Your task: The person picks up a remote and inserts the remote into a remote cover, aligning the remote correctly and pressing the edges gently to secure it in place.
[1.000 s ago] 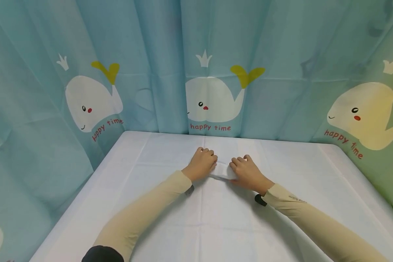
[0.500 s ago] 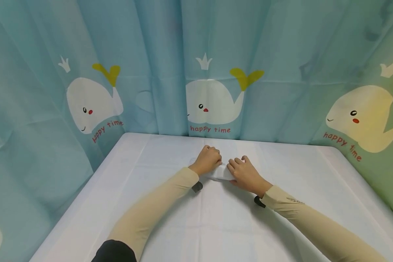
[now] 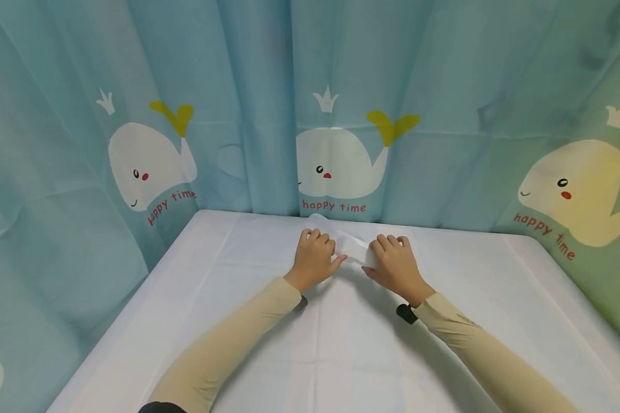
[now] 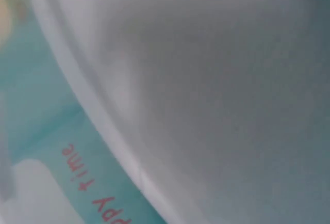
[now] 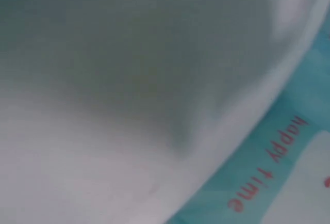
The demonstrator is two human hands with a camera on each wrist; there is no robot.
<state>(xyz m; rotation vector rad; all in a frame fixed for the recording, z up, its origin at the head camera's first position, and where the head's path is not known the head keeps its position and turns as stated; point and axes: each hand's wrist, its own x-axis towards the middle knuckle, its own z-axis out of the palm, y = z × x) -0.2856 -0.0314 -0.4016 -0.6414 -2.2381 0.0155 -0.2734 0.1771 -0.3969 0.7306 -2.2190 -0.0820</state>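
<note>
Between the two hands in the head view is a small white packet (image 3: pixel 360 252) with fine grey print near its left end. A clear, filmy plastic part (image 3: pixel 317 218) sticks up behind the left hand. My left hand (image 3: pixel 313 256) grips the packet's left end, fingers curled over it and thumb stretched along its near side. At the other end, my right hand (image 3: pixel 395 265) holds the packet between curled fingers and thumb. The fingers hide both of its ends. Neither wrist view shows a hand or the packet plainly, only blurred white and grey.
A white cloth covers the table (image 3: pixel 268 344), whose far edge runs close behind the hands. Beyond it hangs a blue-green curtain (image 3: pixel 258 103) printed with whales and "happy time". Dark wrist cameras (image 3: pixel 407 313) sit under the beige sleeves (image 3: pixel 232 338).
The left hand has moved right, then back left, its thumb now stretched out. The packet tilts up toward the left, and its print and clear film now show more.
</note>
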